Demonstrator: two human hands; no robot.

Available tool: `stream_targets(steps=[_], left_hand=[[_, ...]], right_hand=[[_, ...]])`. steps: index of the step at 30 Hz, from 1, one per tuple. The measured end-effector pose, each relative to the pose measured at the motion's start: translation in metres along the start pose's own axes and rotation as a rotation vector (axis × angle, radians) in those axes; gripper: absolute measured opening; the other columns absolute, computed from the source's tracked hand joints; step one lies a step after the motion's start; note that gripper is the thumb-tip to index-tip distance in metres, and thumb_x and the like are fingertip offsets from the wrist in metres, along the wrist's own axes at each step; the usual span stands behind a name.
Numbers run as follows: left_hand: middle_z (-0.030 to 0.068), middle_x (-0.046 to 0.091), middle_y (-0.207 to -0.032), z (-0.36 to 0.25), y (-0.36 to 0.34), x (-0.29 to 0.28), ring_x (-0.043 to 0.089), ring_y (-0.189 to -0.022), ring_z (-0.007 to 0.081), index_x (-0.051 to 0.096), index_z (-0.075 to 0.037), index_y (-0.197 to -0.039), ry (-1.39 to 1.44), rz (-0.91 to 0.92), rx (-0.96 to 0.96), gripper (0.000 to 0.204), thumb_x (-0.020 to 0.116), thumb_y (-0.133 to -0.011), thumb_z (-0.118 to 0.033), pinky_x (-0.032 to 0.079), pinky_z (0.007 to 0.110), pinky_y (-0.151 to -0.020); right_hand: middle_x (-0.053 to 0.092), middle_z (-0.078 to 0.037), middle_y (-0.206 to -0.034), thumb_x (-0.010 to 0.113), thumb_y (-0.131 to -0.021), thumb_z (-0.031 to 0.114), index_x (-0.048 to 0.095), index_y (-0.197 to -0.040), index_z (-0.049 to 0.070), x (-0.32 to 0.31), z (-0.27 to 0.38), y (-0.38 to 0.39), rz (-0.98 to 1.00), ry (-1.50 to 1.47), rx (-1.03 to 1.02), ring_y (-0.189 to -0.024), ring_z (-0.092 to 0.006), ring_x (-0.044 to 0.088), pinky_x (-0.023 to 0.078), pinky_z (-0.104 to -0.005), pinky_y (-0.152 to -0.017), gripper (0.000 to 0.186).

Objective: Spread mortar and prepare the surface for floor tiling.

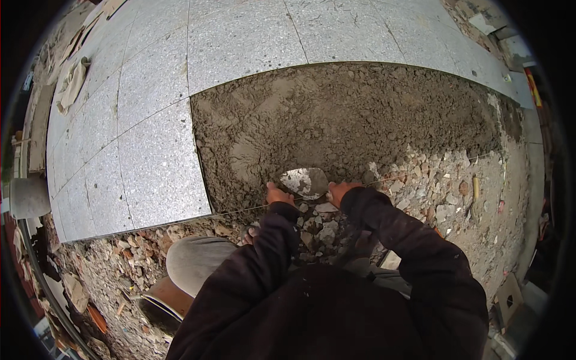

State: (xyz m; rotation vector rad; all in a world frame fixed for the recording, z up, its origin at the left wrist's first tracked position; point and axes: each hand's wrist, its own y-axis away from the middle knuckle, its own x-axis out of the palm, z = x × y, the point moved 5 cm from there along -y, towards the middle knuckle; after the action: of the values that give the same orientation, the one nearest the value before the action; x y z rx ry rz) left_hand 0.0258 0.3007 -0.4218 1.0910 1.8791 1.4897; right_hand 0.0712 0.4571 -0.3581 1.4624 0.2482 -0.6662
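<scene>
A flat, rounded piece of stone or concrete (305,182), grey with white patches, is at the near edge of the damp mortar bed (336,114). My left hand (281,195) has its fingers curled at the piece's left end. At the opposite end my right hand (341,192) is closed on its corner. The undersides of the fingers are hidden. A thin string (240,210) runs along the near side of the mortar, passing close to both hands.
Speckled grey floor tiles (159,159) border the mortar on the left and far sides. Broken rubble (444,186) covers the ground at the right and nearer to me. A brown bucket-like container (165,297) lies beside my knee. A crumpled cloth or bag (73,85) rests on the far-left tiles.
</scene>
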Motion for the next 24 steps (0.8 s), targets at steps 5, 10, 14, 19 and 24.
stream_targets(steps=[5, 10, 14, 19, 24], left_hand=[[0.0150, 0.009, -0.130, 0.011, 0.019, 0.025, 0.018, -0.118, 0.0301, 0.009, -0.007, -0.126, -0.008, 0.019, 0.019, 0.061, 0.037, -0.082, -0.037, 0.020, 0.039, -0.096], [0.0144, 0.007, -0.131, -0.016, -0.001, -0.003, 0.017, -0.118, 0.0318, 0.010, -0.005, -0.126, -0.101, 0.094, -0.082, 0.060, 0.040, -0.082, -0.032, 0.025, 0.039, -0.092], [0.0145, 0.030, -0.121, -0.132, 0.136, 0.042, 0.033, -0.108, 0.0265, 0.024, 0.000, -0.121, -0.172, 0.697, 0.508, 0.052, 0.040, -0.082, -0.031, 0.028, 0.035, -0.090], [0.0156, 0.033, -0.120, -0.121, 0.153, 0.027, 0.034, -0.109, 0.0269, 0.026, 0.001, -0.120, -0.339, 0.425, 0.868, 0.050, 0.044, -0.081, -0.026, 0.030, 0.036, -0.088], [0.0169, 0.036, -0.118, -0.271, 0.160, -0.058, 0.035, -0.109, 0.0272, 0.029, 0.001, -0.119, -0.552, 0.098, 1.368, 0.049, 0.048, -0.080, -0.021, 0.032, 0.037, -0.086]], right_hand=[[0.054, -0.021, -0.087, 0.040, -0.079, 0.028, 0.043, -0.104, 0.002, 0.005, -0.082, 0.019, 0.006, 0.019, 0.119, -0.080, -0.0343, 0.053, 0.044, -0.0430, -0.067, 0.036], [0.054, -0.018, -0.090, 0.039, -0.081, 0.036, 0.044, -0.105, 0.001, 0.007, -0.120, 0.048, -0.057, -0.182, 0.220, -0.080, -0.0292, 0.054, 0.044, -0.0402, -0.068, 0.042], [0.048, -0.009, -0.060, 0.044, -0.078, 0.039, 0.047, -0.101, 0.003, 0.046, -0.189, 0.061, -0.234, -1.328, 0.504, -0.047, -0.0219, 0.046, 0.043, -0.0358, -0.048, 0.043], [0.051, -0.013, -0.072, 0.044, -0.080, 0.036, 0.016, -0.126, 0.007, 0.017, -0.025, -0.027, -0.187, -1.605, 0.298, -0.045, -0.0215, 0.044, 0.040, -0.0399, -0.042, 0.061], [0.034, -0.014, -0.121, 0.031, -0.085, 0.032, 0.017, -0.125, 0.007, 0.026, 0.126, -0.049, 0.208, -0.751, 0.108, -0.093, -0.0260, 0.045, 0.043, -0.0375, -0.070, 0.049]])
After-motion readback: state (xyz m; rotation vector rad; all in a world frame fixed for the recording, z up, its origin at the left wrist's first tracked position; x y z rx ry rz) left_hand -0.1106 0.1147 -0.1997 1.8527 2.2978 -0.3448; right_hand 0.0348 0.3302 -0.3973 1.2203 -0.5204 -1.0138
